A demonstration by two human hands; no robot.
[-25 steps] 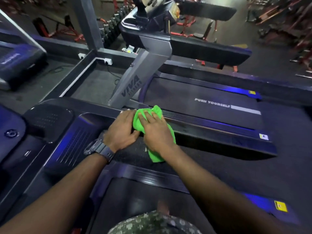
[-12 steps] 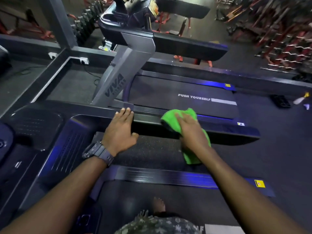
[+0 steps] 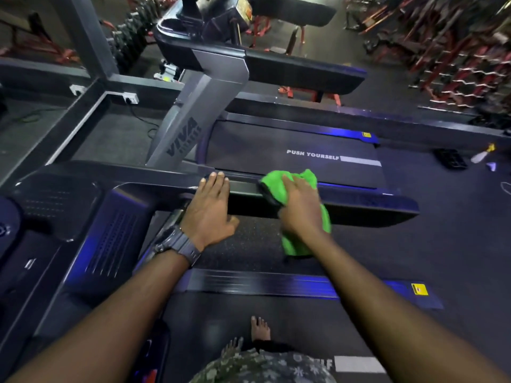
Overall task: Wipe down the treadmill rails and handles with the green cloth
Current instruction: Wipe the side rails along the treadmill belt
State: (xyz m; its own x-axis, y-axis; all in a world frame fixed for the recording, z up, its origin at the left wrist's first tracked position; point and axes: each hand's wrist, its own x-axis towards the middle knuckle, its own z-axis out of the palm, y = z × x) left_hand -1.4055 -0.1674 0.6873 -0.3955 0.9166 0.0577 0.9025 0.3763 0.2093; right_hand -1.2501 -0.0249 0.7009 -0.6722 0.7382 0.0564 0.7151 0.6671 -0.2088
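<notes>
The green cloth (image 3: 275,189) is draped over the dark right handrail (image 3: 370,203) of the treadmill I stand on, with one end hanging below the rail. My right hand (image 3: 300,214) lies on top of the cloth and holds it against the rail. My left hand (image 3: 210,211), with a watch on its wrist, rests flat on the same rail a short way to the left, fingers straight, apart from the cloth.
The treadmill console (image 3: 55,203) is at the left. Beyond the rail stands a second treadmill with a grey upright (image 3: 182,139), its own handrail (image 3: 304,73) and a belt (image 3: 276,139). A spray bottle (image 3: 482,154) lies on the floor at right. Red weight racks (image 3: 456,64) fill the far right.
My left hand let go of the cloth and settled flat on the rail. My right hand slid the cloth to the right along the rail, away from the left hand.
</notes>
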